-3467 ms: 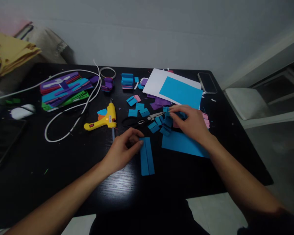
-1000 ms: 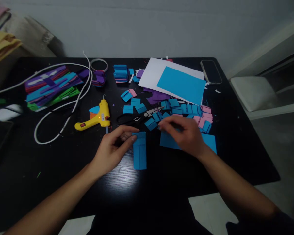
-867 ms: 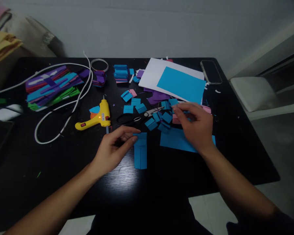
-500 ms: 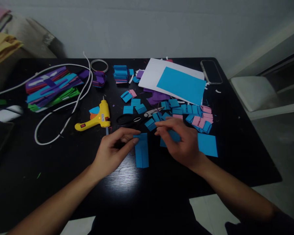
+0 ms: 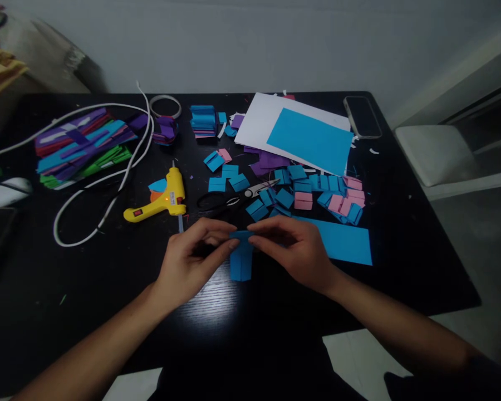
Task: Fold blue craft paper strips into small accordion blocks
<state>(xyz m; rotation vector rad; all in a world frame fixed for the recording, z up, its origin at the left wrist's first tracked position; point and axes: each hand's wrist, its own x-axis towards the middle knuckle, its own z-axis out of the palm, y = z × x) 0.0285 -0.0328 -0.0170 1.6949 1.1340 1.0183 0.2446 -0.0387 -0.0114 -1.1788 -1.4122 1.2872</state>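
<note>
At the far left of the black table [image 5: 108, 312] we see a white mouse [image 5: 9, 192], then a bundle of coloured paper strips [image 5: 83, 145] with a white cable [image 5: 72, 245] looping around its right side. Right of these, a yellow glue gun [image 5: 161, 203] lies on its side, nozzle toward the far edge. Our left hand [image 5: 192, 259] pinches the far left corner of a folded blue strip [image 5: 241, 268] between thumb and forefinger, near the table's middle. Just beyond it, we have black-handled scissors [image 5: 250, 193] lying among small blue and pink folded pieces [image 5: 303, 200]. Our right hand [image 5: 298, 250] grips the strip's far right corner the same way, partly covering a flat blue sheet [image 5: 346, 245]. Farther off lies a white sheet [image 5: 250, 128] with blue paper [image 5: 311, 139] on top; a phone [image 5: 363, 116] rests at the far right.
</note>
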